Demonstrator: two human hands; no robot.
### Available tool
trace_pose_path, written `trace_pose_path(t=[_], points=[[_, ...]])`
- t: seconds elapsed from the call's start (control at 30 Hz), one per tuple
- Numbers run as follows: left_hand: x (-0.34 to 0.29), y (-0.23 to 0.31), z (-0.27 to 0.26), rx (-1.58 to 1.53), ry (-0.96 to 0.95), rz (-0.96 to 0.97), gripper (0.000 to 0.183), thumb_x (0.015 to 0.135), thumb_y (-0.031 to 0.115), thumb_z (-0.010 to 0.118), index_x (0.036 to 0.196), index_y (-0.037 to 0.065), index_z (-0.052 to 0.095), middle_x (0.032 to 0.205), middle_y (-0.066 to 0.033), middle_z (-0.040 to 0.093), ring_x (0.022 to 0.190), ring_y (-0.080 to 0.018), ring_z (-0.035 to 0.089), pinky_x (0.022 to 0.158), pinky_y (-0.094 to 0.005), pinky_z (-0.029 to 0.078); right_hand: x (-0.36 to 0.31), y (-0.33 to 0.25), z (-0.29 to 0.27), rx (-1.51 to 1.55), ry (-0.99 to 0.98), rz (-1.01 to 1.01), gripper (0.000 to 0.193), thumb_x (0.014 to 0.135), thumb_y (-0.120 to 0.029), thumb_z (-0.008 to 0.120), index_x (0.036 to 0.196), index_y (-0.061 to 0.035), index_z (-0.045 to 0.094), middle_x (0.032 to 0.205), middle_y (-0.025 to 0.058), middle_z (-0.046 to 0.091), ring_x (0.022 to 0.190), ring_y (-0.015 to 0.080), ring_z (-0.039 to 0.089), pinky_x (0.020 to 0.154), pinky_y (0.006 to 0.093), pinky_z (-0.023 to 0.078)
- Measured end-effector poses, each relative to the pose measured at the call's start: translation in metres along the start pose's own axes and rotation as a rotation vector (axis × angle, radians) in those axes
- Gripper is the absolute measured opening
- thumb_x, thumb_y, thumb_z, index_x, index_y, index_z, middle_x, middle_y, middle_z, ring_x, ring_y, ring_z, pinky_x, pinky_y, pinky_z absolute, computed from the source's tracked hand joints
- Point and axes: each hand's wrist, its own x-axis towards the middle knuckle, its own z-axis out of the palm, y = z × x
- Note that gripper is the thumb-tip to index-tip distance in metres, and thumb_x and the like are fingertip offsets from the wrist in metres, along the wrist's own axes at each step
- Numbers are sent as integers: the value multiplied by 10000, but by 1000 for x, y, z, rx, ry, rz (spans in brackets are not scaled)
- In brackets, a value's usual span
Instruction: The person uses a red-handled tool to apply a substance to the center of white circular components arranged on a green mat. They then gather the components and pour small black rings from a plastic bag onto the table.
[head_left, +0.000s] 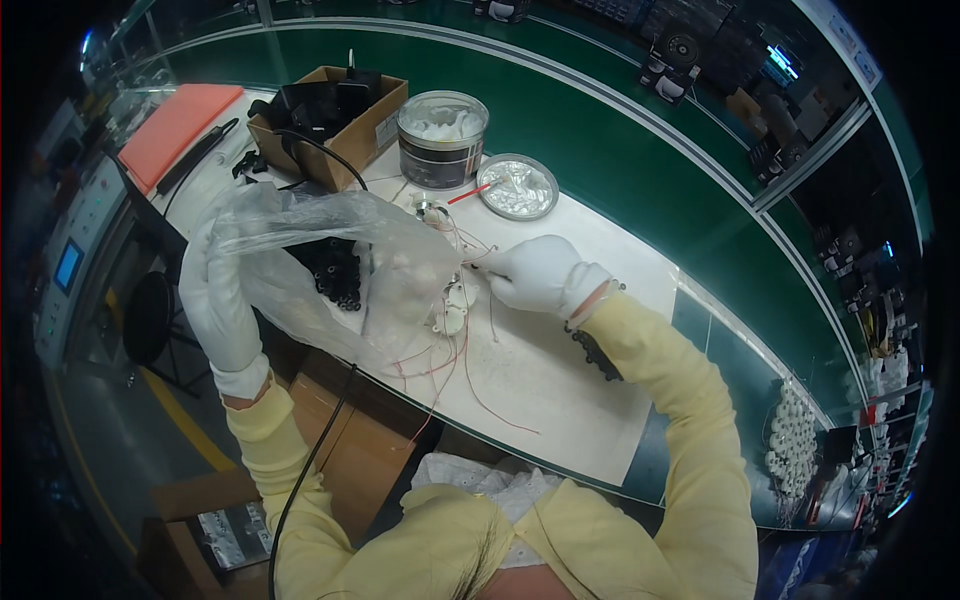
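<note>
A clear plastic bag (395,265) is held up at its left edge by my left hand (212,275), in a white glove with the fingers closed on the film. Through the bag's mouth several small black ring-like parts (337,270) show. To the right of the bag is my right hand (540,275), also gloved, its fingertips pinched together near thin red wires. A small dark bit shows at those fingertips, too small to name. White plastic parts (455,308) with red wires (470,375) lie on the white table (570,420) beside the bag, partly covered by it.
Behind the bag stand a cardboard box (386,112) of black items and an open tub (440,160) of whitish paste. A lid (519,188) smeared with paste lies right of it. Black parts (597,356) sit under my right forearm; white parts (790,440) are heaped farther right.
</note>
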Motion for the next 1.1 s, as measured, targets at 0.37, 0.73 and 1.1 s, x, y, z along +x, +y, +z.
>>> trace_pose_path(t=[0.37, 0.73, 1.1], points=[[25, 2, -11, -90, 80, 24, 351, 1082, 199, 520, 1244, -73, 671, 1194, -110, 726, 1093, -157, 650, 1013, -282, 456, -76, 14, -6, -81, -80, -69, 310, 877, -269, 552, 1096, -220, 765, 762, 94, 726, 662, 326, 690, 648, 472, 547], [271, -14, -105, -226, -9, 68, 240, 1043, 186, 613, 1206, 19, 665, 1052, -87, 718, 954, -207, 683, 854, -307, 563, -149, 5, -52, 15, 379, -90, 264, 821, -46, 659, 1059, -90, 763, 625, 122, 622, 557, 324, 610, 554, 444, 471], [410, -5, -201, -471, 279, 17, 244, 1023, 239, 599, 952, 37, 713, 860, -92, 715, 747, -218, 686, 657, -350, 570, -261, 65, -68, 311, 414, 653, 323, 924, 19, 569, 1217, 42, 701, 843, 163, 709, 685, 183, 639, 638, 340, 488]])
